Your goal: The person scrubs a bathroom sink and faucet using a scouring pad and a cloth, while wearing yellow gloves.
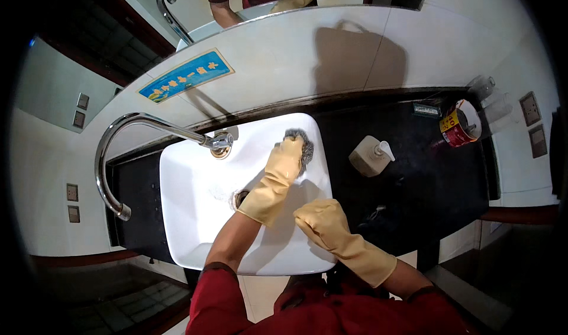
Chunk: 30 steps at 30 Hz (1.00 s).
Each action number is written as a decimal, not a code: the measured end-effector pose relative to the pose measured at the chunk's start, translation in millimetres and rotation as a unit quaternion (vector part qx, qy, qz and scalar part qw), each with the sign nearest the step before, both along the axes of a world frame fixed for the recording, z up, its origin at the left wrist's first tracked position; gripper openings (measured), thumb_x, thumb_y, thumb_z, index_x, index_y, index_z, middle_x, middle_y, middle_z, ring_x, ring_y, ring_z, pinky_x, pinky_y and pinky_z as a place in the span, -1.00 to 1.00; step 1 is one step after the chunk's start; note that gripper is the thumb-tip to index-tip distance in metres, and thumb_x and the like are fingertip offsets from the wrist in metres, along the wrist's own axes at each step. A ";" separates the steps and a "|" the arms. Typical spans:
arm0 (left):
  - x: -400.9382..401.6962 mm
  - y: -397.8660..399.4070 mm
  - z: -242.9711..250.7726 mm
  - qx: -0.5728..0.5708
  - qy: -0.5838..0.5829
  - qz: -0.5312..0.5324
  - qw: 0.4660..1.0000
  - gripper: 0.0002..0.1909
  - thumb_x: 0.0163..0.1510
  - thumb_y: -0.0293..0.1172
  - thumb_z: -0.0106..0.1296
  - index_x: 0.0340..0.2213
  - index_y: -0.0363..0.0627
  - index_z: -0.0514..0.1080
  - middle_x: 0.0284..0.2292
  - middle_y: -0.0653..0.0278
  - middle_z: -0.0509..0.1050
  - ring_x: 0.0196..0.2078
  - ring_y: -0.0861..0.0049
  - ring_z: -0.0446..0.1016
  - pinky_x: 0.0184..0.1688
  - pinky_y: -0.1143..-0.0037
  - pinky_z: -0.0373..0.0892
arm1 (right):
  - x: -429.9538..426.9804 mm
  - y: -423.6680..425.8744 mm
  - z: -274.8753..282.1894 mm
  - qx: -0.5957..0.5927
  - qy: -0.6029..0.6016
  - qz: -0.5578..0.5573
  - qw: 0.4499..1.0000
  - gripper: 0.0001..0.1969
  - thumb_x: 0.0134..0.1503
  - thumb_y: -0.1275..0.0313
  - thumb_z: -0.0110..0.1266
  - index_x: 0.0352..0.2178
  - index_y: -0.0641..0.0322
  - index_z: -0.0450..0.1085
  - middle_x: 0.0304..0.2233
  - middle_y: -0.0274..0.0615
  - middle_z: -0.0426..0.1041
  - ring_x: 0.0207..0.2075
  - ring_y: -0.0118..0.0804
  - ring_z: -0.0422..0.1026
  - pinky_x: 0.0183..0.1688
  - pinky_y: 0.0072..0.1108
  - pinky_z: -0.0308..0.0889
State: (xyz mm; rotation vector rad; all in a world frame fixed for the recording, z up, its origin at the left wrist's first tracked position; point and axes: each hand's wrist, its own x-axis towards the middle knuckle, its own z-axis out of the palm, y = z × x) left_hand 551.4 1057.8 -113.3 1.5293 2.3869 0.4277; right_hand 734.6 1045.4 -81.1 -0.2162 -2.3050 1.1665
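Observation:
Both hands wear cream rubber gloves. My left hand (284, 168) presses a grey steel wool scourer (305, 151) against the inner right wall of a white ceramic washbasin (186, 211), near its back right corner. My right hand (323, 222) is curled into a fist above the basin's front right part; whether anything is inside it cannot be seen. The drain hole (242, 198) shows partly beside my left glove's cuff. A chrome gooseneck tap (146, 118) rises at the basin's back left, its spout swung out over the counter.
On the black countertop (426, 193) right of the basin stands a pump soap bottle (372, 156). Farther right are a red and yellow tub (461, 124), a small green box (427, 109) and clear glasses (496, 104). A mirror (266, 2) and a blue sign (186, 75) are on the wall behind.

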 end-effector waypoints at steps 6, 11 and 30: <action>-0.1 20.5 15.2 0.018 0.075 0.001 0.997 -0.75 -0.08 -0.55 0.00 -0.28 -0.29 0.35 -0.35 -0.09 0.48 -0.31 -0.03 0.50 -0.25 0.22 0.46 | 3.5 -1.9 -2.1 0.018 0.006 -0.007 1.000 -0.83 0.00 0.43 0.03 -0.62 0.22 0.27 -0.65 -0.14 0.29 -0.57 -0.05 0.33 -0.47 -0.37 0.24; -23.4 -19.3 6.3 -0.005 0.110 0.015 0.994 -0.87 0.04 -0.40 -0.04 -0.35 -0.14 0.42 -0.40 0.01 0.52 -0.31 0.10 0.54 -0.27 0.22 0.45 | 4.4 1.4 -0.5 0.047 -0.023 0.016 0.998 -0.80 -0.06 0.46 0.05 -0.67 0.21 0.20 -0.68 -0.15 0.23 -0.59 -0.06 0.31 -0.48 -0.36 0.22; -6.9 -7.7 -7.4 -0.058 0.041 0.042 0.997 -0.81 0.05 -0.45 -0.09 -0.24 -0.12 0.33 -0.35 -0.02 0.48 -0.25 -0.01 0.49 -0.19 0.16 0.40 | 8.2 4.8 2.0 0.037 -0.026 0.028 0.999 -0.89 -0.07 0.47 0.09 -0.55 0.28 0.34 -0.61 -0.13 0.34 -0.54 -0.06 0.36 -0.45 -0.37 0.27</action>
